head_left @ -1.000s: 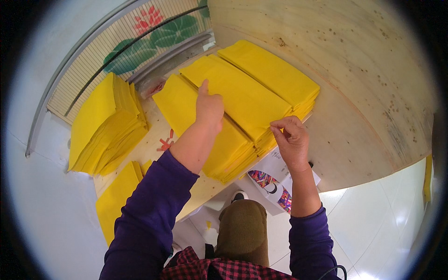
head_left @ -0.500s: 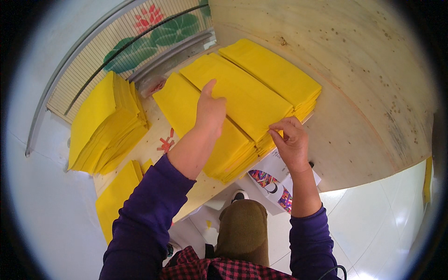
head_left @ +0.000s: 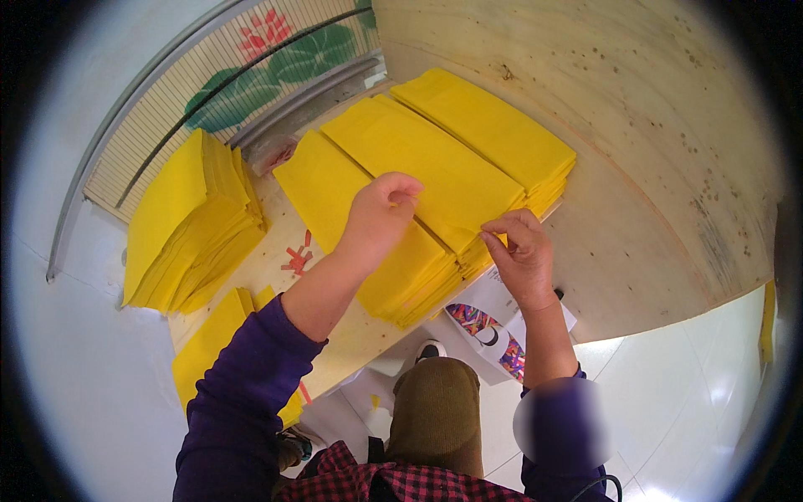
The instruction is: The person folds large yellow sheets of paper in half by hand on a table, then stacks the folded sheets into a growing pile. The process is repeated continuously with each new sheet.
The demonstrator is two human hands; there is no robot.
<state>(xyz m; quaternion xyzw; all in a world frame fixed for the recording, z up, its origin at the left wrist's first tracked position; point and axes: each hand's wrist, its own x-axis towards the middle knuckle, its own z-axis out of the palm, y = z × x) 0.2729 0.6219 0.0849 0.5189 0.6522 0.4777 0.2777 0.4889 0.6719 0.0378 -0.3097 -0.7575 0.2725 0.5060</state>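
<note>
Three side-by-side stacks of flat yellow folded cloth pieces lie before me: the left stack (head_left: 322, 180), the middle stack (head_left: 427, 155) and the right stack (head_left: 485, 125). My right hand (head_left: 525, 255) pinches at the near corner of the middle stack's top piece, thumb and forefinger together. Over the seam between the left and middle stacks is my left hand (head_left: 381, 219), its fingers curled in toward the thumb. Whether anything is between those fingers cannot be made out.
A tall yellow stack (head_left: 188, 222) leans at the left, with more yellow pieces (head_left: 213, 343) nearer me. Small red strips (head_left: 298, 259) lie on the wooden table (head_left: 335, 360). A printed white box (head_left: 489, 314) sits below the table edge. A stained board (head_left: 644, 167) stands behind at the right.
My left hand has drawn nearer to me and its fingers, stretched out before, are now curled. The right hand stays at the same corner.
</note>
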